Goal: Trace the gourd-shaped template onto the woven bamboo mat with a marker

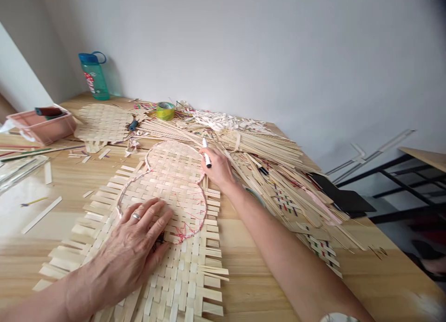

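Nearest, the left hand (134, 243) is pressing flat on a woven bamboo-strip mat (181, 285), its fingers lying open, with a ring (136, 216) on one finger. The right hand (218, 166) is closing around a white marker (206, 154) near the mat's upper edge. A pinkish loop (205, 206) is lying on the weave, though whether it is cord or ink is hard to tell. The mat is sitting on the worktop (313, 285), its strip ends loose, so they could be shifting if the pressing hand lifts, and a slip of the marker could be leaving a stray line. Farther off, loose bamboo strips (258, 143), a green tape roll (165, 110) and a second woven mat (101, 122) are lying about. A teal water bottle (93, 75) is standing at the back, its red label lettering too blurred to read.
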`<state>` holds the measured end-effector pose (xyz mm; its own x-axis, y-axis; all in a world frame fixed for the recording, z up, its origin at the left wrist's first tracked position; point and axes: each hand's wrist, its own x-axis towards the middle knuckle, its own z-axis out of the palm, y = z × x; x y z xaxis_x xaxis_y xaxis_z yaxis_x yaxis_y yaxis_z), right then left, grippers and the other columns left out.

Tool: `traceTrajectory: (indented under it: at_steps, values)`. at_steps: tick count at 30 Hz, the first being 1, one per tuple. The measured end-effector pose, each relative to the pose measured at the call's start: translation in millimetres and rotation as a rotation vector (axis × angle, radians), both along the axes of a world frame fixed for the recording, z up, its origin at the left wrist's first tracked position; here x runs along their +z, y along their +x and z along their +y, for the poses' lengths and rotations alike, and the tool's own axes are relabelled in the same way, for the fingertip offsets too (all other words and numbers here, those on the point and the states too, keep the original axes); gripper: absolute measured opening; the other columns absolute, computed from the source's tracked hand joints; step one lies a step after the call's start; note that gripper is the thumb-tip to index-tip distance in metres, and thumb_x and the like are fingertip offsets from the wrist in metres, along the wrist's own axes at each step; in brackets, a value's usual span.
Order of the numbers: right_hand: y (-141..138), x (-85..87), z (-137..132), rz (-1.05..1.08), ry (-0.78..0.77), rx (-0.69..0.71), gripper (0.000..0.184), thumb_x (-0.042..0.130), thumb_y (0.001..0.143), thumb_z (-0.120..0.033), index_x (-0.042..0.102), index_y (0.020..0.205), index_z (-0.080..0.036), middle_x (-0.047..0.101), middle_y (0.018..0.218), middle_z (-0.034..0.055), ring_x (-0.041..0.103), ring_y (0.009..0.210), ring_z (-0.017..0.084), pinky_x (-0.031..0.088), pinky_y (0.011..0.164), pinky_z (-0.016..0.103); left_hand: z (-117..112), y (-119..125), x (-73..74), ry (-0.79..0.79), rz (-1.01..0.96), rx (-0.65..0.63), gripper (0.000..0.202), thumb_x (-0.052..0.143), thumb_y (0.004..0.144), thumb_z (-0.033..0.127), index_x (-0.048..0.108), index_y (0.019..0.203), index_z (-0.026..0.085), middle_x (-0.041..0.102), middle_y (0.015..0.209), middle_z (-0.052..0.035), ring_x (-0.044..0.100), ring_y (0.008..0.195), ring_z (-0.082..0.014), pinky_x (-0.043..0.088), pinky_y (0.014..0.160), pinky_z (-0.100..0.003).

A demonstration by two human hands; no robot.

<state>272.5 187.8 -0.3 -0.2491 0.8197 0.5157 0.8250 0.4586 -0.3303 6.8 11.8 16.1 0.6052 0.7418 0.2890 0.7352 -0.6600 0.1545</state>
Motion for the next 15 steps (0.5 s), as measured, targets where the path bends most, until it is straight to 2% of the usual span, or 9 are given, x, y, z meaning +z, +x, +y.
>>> traceTrajectory:
  at_steps: [4, 8, 12, 15]
  values:
    - [-0.5, 5.4, 0.1, 0.024, 0.002, -0.006, 0.023, 0.055, 0.091, -0.011, 0.067, 0.108, -0.021, 0.071, 0.108, 0.0086, 0.066, 0.093, 0.026, 0.048, 0.081, 0.034, 4.0, -2.0, -6.1, 0.082, 0.014, -0.030, 0.048, 0.051, 0.101, 0.032, 0.046, 0.147, 0.021, 0.056, 0.147, -0.0107, 0.049, 0.138, -0.0326, 0.043, 0.110, -0.052]
    - [0.8, 14.9, -0.2, 0.134, 0.043, 0.005, 0.018, 0.056, 0.092, -0.012, 0.067, 0.103, -0.022, 0.072, 0.105, 0.0061, 0.065, 0.094, 0.024, 0.048, 0.083, 0.033, 5.4, -2.5, -7.8, 0.095, 0.014, -0.018, 0.045, 0.049, 0.102, 0.032, 0.046, 0.146, 0.021, 0.057, 0.145, -0.0116, 0.048, 0.138, -0.0318, 0.041, 0.110, -0.051]
    - [1.5, 33.1, -3.1, 0.404, 0.061, 0.101, 0.007, 0.059, 0.095, -0.022, 0.066, 0.094, -0.023, 0.069, 0.081, -0.0003, 0.063, 0.074, 0.018, 0.048, 0.069, 0.028, 5.4, -1.9, -7.5, 0.113, 0.037, -0.043, 0.044, 0.050, 0.101, 0.032, 0.048, 0.144, 0.021, 0.059, 0.143, -0.0125, 0.050, 0.137, -0.0329, 0.043, 0.107, -0.051]
    - [0.1, 48.8, -6.8, 0.669, 0.002, 0.213, 0.018, 0.062, 0.097, -0.038, 0.066, 0.090, -0.022, 0.064, 0.067, -0.0027, 0.059, 0.059, 0.014, 0.046, 0.056, 0.025, 4.2, 1.4, -5.7, 0.087, 0.029, -0.003, 0.041, 0.047, 0.102, 0.030, 0.051, 0.141, 0.020, 0.058, 0.143, -0.0132, 0.050, 0.137, -0.0341, 0.042, 0.107, -0.052]
